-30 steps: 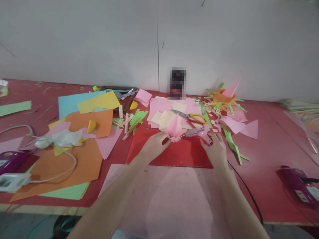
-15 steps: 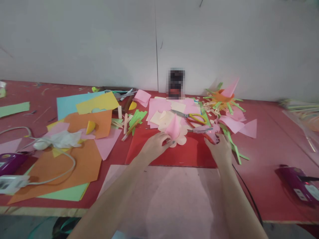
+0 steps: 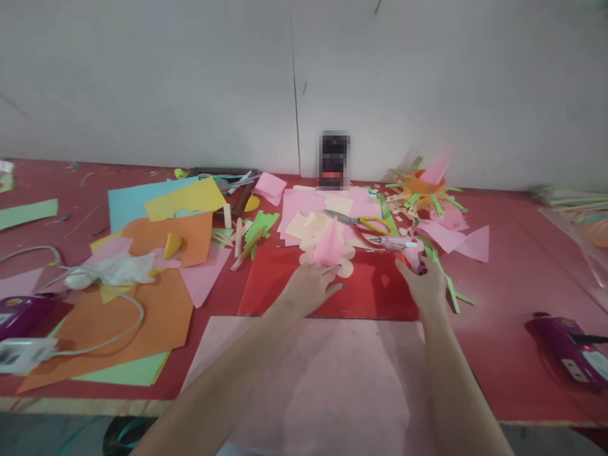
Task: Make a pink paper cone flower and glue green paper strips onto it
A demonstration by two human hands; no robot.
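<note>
A pink paper cone [image 3: 329, 244] stands on cream petal shapes [image 3: 345, 266] at the far edge of a red sheet [image 3: 361, 290]. My left hand [image 3: 311, 286] lies just below the cone, fingers stretched toward the petals and touching them. My right hand [image 3: 424, 279] is closed round the handle of a pink glue gun [image 3: 401, 246], whose nozzle points left, clear of the cone. A black cable [image 3: 468, 354] runs from the gun toward the near table edge.
Yellow-handled scissors [image 3: 368, 224] lie behind the cone among pink and cream sheets. Orange, yellow and blue paper [image 3: 156, 266] covers the left, with a white cord and adapter [image 3: 28, 351]. Green strips and an orange paper flower [image 3: 422, 187] sit right. Purple devices [image 3: 567, 348] flank both sides.
My right hand has drawn the glue gun rightward, away from the cone. The cone now rests on the cream petals, and my left hand has opened and slid below it.
</note>
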